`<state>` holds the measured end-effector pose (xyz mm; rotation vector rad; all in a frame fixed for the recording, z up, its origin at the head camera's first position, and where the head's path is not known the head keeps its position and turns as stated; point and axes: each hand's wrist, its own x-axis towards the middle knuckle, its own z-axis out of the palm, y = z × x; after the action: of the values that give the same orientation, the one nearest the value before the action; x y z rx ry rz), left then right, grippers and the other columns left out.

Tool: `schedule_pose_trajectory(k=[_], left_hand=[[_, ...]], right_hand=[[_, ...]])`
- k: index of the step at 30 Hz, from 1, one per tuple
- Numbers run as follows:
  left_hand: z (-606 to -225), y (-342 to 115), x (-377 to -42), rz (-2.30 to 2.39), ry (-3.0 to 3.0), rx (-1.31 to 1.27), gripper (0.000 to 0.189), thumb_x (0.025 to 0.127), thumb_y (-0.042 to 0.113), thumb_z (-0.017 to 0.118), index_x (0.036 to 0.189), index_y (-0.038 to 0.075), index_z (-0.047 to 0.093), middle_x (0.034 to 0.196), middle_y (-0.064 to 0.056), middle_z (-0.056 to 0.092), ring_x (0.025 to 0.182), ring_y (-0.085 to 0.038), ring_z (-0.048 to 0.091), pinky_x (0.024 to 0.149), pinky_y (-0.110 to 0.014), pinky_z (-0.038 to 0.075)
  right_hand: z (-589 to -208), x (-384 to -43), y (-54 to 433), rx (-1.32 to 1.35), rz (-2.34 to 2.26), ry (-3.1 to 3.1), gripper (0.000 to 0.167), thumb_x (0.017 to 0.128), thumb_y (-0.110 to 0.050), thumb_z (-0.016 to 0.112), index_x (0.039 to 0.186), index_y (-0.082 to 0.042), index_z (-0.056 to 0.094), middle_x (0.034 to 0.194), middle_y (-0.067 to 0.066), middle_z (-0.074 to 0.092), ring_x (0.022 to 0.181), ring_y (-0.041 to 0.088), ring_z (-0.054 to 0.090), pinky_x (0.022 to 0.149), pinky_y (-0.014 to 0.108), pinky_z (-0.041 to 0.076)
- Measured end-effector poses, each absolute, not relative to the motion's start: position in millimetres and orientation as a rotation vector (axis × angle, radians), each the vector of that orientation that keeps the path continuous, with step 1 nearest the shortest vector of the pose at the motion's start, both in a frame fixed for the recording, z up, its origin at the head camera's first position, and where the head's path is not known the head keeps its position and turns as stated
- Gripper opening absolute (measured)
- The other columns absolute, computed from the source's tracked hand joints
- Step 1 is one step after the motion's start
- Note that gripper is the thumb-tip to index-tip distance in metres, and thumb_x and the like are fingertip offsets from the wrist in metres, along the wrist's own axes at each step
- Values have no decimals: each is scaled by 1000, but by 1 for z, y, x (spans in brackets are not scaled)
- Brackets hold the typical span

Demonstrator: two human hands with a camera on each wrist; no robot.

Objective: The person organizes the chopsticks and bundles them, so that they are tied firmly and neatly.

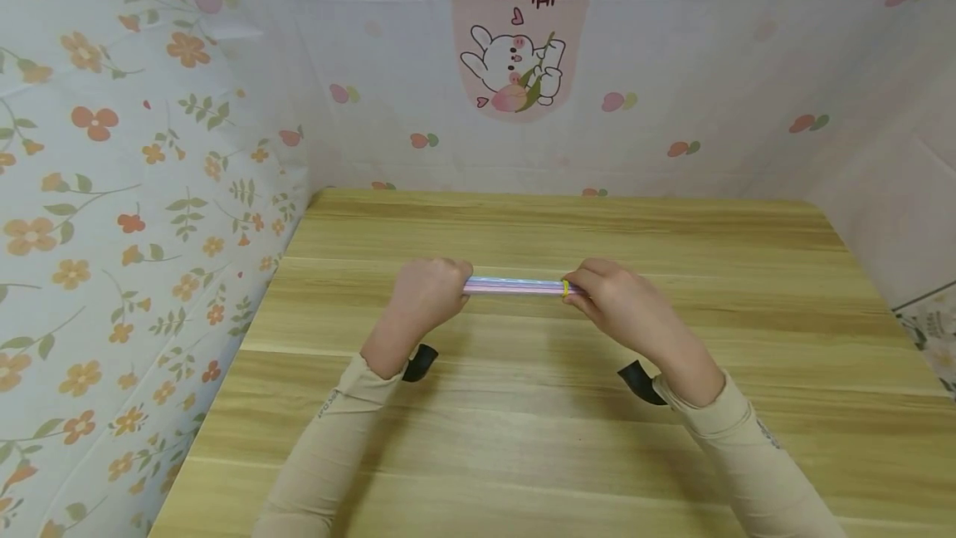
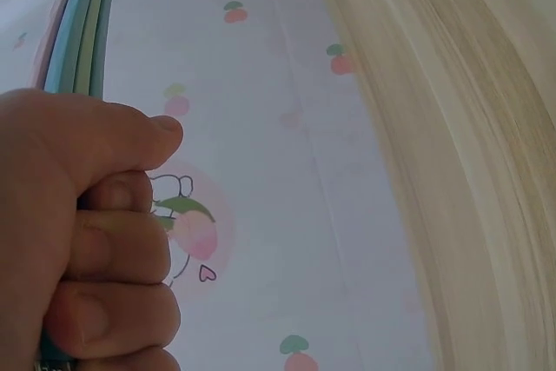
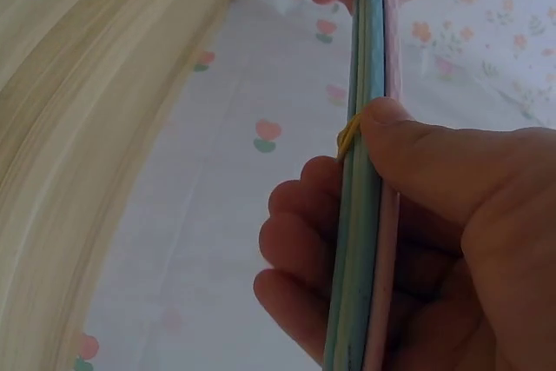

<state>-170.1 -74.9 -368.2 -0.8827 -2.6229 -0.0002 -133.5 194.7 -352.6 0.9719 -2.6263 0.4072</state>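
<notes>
A bundle of slim pastel sticks [image 1: 515, 286], in blue, green and pink, is held level over the table between both hands. My left hand [image 1: 433, 293] grips one end in a fist, its fingers wrapped round the sticks [image 2: 80, 28] in the left wrist view. Near the other end a yellow rubber band [image 1: 566, 287] circles the bundle. Right at this band, my right hand [image 1: 623, 301] holds the sticks, with its thumb [image 3: 391, 128] pressed on them in the right wrist view and its fingers curled behind. The portions inside the fists are hidden in the head view.
Under the hands lies a wood-grain table [image 1: 515, 422]. A white cloth [image 1: 672, 48] with a rabbit print hangs behind it, and a flowered cloth [image 1: 142, 189] covers the left side. Black curved pieces [image 1: 420, 364] stick out at both wrists.
</notes>
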Motion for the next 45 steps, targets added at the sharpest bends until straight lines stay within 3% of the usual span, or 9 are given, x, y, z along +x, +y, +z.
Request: schedule_pose_trajectory(k=[7, 18, 23, 29, 38, 45], left_hand=[[-367, -73, -168, -11, -2618, -881, 28, 83, 12, 66, 62, 13, 49, 52, 5, 33, 48, -9, 22, 41, -22, 18], [-367, -71, -167, -9, -2605, -896, 26, 82, 11, 66, 62, 13, 49, 52, 5, 32, 49, -9, 22, 42, -22, 18], [-369, -71, -168, -11, -2599, -898, 27, 82, 11, 66, 61, 13, 48, 52, 5, 32, 49, -9, 22, 41, -22, 18], [-371, -71, -168, -30, -2613, -907, 28, 82, 10, 66, 61, 13, 48, 52, 5, 33, 49, -9, 23, 42, -22, 18], [-368, -68, -166, -47, -2606, -914, 27, 81, 9, 66, 61, 13, 49, 53, 5, 31, 49, -8, 22, 42, -21, 19], [-368, -67, -166, -45, -2610, -917, 27, 82, 9, 65, 62, 12, 48, 53, 5, 32, 48, -8, 23, 42, -21, 20]], right_hand=[[-352, -135, 192, 1001, 451, -2649, 25, 82, -11, 73, 103, 2, 68, 90, 8, 66, 70, 12, 58, 62, 27, 50], [-358, -135, 187, 949, 459, -2584, 29, 79, -19, 76, 103, -4, 71, 78, 0, 62, 61, 6, 48, 55, 23, 43], [-361, -134, 185, 914, 442, -2568, 33, 79, -24, 75, 109, -11, 71, 75, -4, 61, 58, 4, 49, 51, 21, 40], [-364, -134, 184, 891, 410, -2554, 39, 78, -28, 75, 116, -19, 70, 68, -6, 55, 50, 2, 39, 46, 19, 32], [-364, -133, 180, 845, 332, -2489, 51, 69, -35, 78, 117, -21, 70, 64, -3, 56, 47, 5, 47, 42, 21, 36], [-364, -133, 182, 860, 306, -2487, 54, 81, -55, 56, 120, -19, 68, 63, -3, 54, 47, 6, 45, 42, 21, 34]])
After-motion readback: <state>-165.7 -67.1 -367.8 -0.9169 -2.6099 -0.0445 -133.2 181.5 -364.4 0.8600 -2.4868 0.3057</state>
